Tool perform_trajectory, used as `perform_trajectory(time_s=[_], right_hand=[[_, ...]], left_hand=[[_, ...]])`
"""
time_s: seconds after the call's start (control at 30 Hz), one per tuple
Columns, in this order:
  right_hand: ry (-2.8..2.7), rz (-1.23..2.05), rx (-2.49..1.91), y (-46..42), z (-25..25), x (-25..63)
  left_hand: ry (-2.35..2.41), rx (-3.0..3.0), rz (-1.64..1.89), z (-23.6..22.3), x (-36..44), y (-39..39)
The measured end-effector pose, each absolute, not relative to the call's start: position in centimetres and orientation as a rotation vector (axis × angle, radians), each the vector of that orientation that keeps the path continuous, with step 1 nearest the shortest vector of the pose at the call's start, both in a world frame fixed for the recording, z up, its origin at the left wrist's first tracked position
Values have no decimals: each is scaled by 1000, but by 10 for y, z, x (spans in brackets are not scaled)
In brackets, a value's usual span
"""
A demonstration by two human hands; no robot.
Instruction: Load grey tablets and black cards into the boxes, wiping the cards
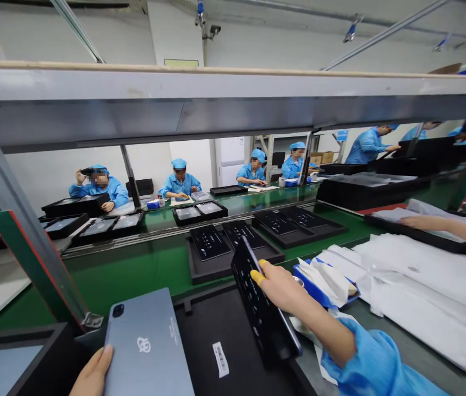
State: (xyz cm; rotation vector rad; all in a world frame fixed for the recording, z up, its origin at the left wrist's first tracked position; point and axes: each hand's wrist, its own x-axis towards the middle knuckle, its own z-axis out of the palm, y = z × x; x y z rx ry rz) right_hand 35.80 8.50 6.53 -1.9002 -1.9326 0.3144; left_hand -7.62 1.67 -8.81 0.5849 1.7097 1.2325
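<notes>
My left hand (94, 371) is closed on the left edge of a blue-grey tablet (150, 335), its back with camera and white logo turned up. My right hand (282, 286), with yellow finger cots, grips a second tablet (255, 308) by its edge. That tablet is tilted on its side, its dark printed front facing left. Below them lies a black foam tray (199, 330) with a white barcode label (220, 359). My left fingertips behind the tablet are hidden.
Black trays (197, 269) with dark tablets stand on the green conveyor (133, 275). A blue tissue box (319, 294) and white sleeves (431, 297) lie at right, where a co-worker's hand (426, 222) reaches in. An overhead shelf (233, 113) spans the view. Several co-workers sit opposite.
</notes>
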Motion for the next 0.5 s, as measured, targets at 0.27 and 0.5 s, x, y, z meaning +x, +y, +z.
perform_trajectory(time_s=[0.27,0.5], right_hand=[[-2468,-61,-1790,72,13,242],[-2571,-29,-1676,83,-43,204]], left_hand=[[1785,858,1125,-126,-77,41],[1947,1026,1026,-111,-72,48]])
